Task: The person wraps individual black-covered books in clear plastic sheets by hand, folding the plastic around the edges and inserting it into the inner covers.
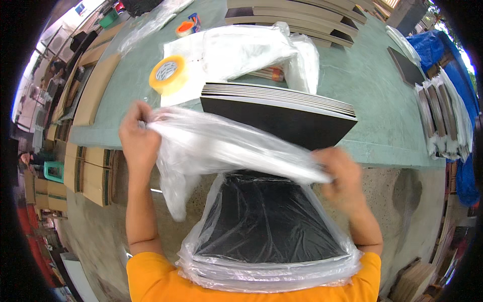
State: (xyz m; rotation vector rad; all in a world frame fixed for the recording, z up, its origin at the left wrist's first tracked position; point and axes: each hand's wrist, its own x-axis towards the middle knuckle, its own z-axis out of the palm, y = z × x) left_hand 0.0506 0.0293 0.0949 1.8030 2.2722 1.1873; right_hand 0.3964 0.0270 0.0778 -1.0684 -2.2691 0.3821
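- Plastic (226, 138), clear and bunched, stretched between our hands, across the near side of the green table (377, 133).
- Our left hand (138, 133) pinched its left end; our right hand (342, 173), blurred, seemed closed on the other end.
- Already covered: the dark bundle (271, 221) close to our body was sheathed in clear plastic, and plastic-covered bundles (441, 113) stood at the table's right side.
- Not yet covered: the stack of black boards (276, 121) rested bare on the table, just beyond the plastic. We took the wrapping as partly done, with this stack left; whether the plastic was meant for it we could not tell.
- Sealing: we saw no tape clearly on the dark bundle; the yellow tape roll (157, 75) lay apart, beside white plastic sheets (236, 48).
- Writing: we noticed markings inside the roll's core but could not make them out; we found no readable brand or label elsewhere.
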